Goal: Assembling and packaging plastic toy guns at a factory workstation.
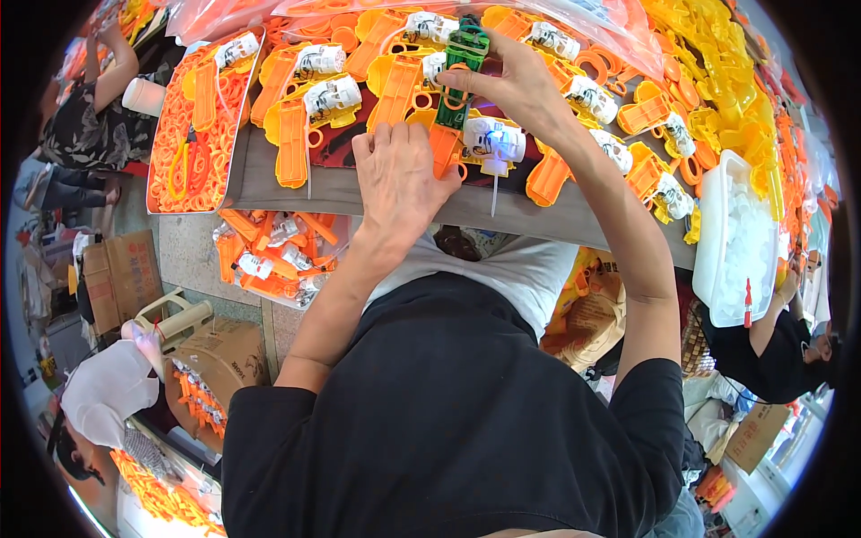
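My right hand (525, 85) is closed on a long dark green part (466, 45), with thumb and fingers on either side of it. The green part stands over the orange handle (444, 148) of a yellow and orange toy gun half. Against that handle, my left hand (395, 175) is curled with its thumb touching the orange plastic; its fingertips are hidden. A white motor-like unit (493, 139) with a thin tube hanging down sits in the same toy gun half. Several similar toy gun halves (332, 94) lie in rows around my hands.
A tray of orange rings (188, 184) with yellow-handled pliers stands left. A white bin of clear pieces (713, 242) stands right, near heaped yellow shells (717, 54). Below the table edge sits a container of orange parts (278, 255). Other people work at both sides.
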Tool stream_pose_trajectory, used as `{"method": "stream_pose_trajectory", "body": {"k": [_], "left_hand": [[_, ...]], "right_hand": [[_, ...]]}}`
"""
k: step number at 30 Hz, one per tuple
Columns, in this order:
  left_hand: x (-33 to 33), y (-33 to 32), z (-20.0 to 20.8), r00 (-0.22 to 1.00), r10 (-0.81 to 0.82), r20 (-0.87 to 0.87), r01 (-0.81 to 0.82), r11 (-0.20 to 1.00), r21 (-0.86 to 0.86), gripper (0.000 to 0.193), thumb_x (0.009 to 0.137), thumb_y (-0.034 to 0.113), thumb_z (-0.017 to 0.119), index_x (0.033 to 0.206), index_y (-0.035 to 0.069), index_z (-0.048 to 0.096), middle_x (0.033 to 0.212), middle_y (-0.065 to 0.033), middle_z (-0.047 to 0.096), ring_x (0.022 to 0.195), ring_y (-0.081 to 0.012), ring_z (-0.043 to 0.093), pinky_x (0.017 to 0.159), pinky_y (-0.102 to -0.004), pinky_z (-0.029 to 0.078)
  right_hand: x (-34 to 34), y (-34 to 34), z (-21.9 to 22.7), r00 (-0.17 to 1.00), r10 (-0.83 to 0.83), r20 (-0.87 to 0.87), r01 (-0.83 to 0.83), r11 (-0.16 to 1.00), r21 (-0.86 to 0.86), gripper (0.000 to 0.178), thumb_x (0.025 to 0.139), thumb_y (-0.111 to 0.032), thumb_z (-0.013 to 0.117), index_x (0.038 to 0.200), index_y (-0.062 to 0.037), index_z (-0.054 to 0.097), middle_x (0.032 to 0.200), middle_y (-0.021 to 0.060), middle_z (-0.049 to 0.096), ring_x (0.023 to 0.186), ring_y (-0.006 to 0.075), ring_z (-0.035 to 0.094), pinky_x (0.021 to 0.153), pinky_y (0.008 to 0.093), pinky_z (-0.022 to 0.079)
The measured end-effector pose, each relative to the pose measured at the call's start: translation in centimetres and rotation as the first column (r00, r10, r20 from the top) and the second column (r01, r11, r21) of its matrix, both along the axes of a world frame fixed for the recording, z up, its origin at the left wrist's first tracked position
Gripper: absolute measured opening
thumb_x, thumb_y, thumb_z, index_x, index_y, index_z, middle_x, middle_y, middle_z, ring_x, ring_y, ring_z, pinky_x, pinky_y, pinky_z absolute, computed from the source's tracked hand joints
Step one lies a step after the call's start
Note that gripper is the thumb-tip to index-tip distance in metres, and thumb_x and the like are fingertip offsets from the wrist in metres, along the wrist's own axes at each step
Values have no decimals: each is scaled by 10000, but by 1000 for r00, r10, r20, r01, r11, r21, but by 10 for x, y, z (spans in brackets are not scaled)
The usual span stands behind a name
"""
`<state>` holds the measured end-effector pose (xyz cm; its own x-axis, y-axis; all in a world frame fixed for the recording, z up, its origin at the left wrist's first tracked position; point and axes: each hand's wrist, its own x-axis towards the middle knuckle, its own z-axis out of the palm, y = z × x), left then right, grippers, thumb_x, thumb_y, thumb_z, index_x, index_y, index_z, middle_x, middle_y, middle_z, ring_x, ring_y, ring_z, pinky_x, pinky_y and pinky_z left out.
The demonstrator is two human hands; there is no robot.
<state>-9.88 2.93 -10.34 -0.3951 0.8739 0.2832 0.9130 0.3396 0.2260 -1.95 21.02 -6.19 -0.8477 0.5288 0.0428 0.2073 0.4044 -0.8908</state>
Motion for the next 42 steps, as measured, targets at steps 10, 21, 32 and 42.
{"method": "stream_pose_trajectory", "body": {"k": [10,21,32,42], "left_hand": [[-19,-13,2,999,44,26,-47,989,138,425,819,386,742,1105,81,668,977,-77,611,973,-266,544,852,-411,365],[-75,44,-11,969,157,-188,-148,987,62,508,679,476,828,896,43,674,878,-97,667,969,-262,565,831,-416,375],[-75,49,-2,984,120,-131,-126,991,-39,468,666,445,824,868,45,687,841,-102,684,943,-253,592,841,-409,379],[-82,41,-5,989,56,-136,-51,998,39,443,710,438,810,914,58,705,887,-90,676,942,-253,582,830,-412,374]], "right_hand": [[26,19,17,982,-100,-162,65,975,-212,436,882,-313,745,1164,0,631,1078,94,680,995,174,686,868,340,599],[-61,17,39,978,-7,-209,-30,985,-172,245,935,-227,714,976,-7,614,880,91,678,806,198,694,676,350,612],[-85,44,-5,993,33,-111,-31,999,20,403,860,-317,770,1093,-11,648,995,114,694,922,181,700,785,360,638],[-74,54,-5,985,10,-174,-28,994,-101,416,859,-333,770,1125,-40,643,1014,78,681,921,174,697,829,342,614]]}}
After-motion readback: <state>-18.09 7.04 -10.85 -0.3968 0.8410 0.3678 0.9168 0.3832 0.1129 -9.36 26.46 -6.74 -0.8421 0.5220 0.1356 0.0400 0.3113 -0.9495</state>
